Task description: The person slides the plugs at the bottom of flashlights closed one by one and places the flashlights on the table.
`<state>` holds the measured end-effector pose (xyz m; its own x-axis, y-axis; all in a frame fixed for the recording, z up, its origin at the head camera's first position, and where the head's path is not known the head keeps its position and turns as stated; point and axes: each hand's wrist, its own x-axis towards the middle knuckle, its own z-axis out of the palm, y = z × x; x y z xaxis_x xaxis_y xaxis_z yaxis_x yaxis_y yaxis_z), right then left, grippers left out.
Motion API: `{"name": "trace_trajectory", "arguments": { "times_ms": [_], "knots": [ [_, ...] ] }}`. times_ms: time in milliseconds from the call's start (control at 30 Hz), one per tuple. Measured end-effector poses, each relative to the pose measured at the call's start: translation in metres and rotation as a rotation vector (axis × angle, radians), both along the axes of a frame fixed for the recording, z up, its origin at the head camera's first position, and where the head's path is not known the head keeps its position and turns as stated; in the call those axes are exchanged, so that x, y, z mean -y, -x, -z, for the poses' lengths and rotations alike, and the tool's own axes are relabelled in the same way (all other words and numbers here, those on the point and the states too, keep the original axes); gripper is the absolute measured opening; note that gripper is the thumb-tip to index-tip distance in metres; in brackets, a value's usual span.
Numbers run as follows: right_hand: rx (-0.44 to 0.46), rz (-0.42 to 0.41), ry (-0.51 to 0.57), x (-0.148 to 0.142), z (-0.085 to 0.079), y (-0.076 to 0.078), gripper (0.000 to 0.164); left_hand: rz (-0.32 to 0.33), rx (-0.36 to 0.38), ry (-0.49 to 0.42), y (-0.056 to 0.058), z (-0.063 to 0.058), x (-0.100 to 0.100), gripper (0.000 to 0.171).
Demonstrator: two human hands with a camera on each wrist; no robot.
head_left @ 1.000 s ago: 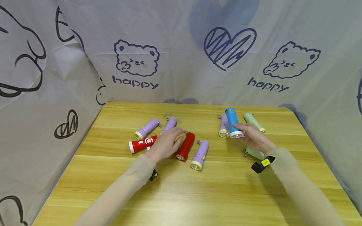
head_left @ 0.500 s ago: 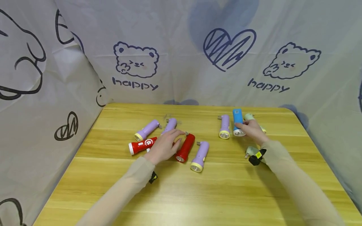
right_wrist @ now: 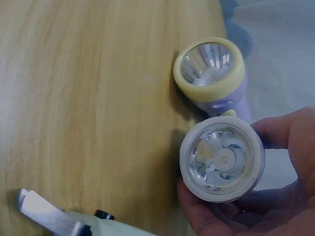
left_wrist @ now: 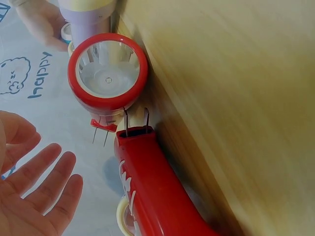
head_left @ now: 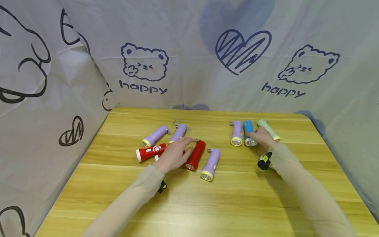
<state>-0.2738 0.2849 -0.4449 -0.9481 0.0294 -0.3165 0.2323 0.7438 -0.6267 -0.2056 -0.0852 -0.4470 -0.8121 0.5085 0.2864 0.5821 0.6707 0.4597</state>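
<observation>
My right hand (head_left: 262, 136) grips a blue flashlight (head_left: 248, 126), white-rimmed lens toward me, beside a purple flashlight (head_left: 236, 133). The right wrist view has its lens (right_wrist: 224, 160) between thumb and fingers, close to the purple one's yellow rim (right_wrist: 209, 93). Over on the left, my left hand (head_left: 174, 154) hovers with loosely bent fingers above red flashlights, one of them mostly hidden beneath it. A dark red flashlight (head_left: 196, 155) lies just right of its fingertips. In the left wrist view the spread fingers (left_wrist: 47, 184) hold nothing, apart from a red flashlight (left_wrist: 157, 182) with bare plug prongs.
Another red flashlight (head_left: 151, 152) and two purple flashlights (head_left: 157, 134) lie left and behind the left hand. A purple flashlight (head_left: 211, 163) lies mid-table. One pale green flashlight (head_left: 268, 130) is right of the right hand; another (right_wrist: 118, 227) sits below it. A printed cloth (head_left: 189, 75) hangs behind the table.
My right hand has shifted the blue flashlight slightly right, then lowered it into the space between the purple and pale green ones. My left hand has stayed in place.
</observation>
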Motion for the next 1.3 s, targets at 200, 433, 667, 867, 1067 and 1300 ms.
{"name": "trace_trajectory", "arguments": {
  "times_ms": [200,433,667,867,1067,1300],
  "knots": [
    [-0.006,-0.018,-0.069,-0.0025,0.0029,0.002,0.043,0.007,0.029,-0.003,-0.0011,-0.0006,-0.0019,0.035],
    [-0.067,-0.065,-0.189,-0.0043,0.0019,0.0013,0.05,0.009,0.053,0.002,-0.0019,-0.0005,-0.0034,0.038],
    [-0.079,-0.064,-0.226,-0.0019,-0.002,-0.0018,0.062,0.021,0.049,-0.005,-0.0009,0.0006,-0.0035,0.038],
    [-0.089,-0.081,-0.225,0.0023,-0.0021,-0.0026,0.056,0.024,0.058,-0.009,-0.0002,0.0012,-0.0023,0.038],
    [-0.112,-0.082,-0.246,0.0019,-0.0018,-0.0021,0.054,0.03,0.063,-0.021,-0.0016,0.0027,-0.003,0.038],
    [-0.11,-0.086,-0.233,0.0039,0.0004,-0.0002,0.05,0.025,0.074,-0.031,-0.0024,0.0028,-0.002,0.038]
  ]
}}
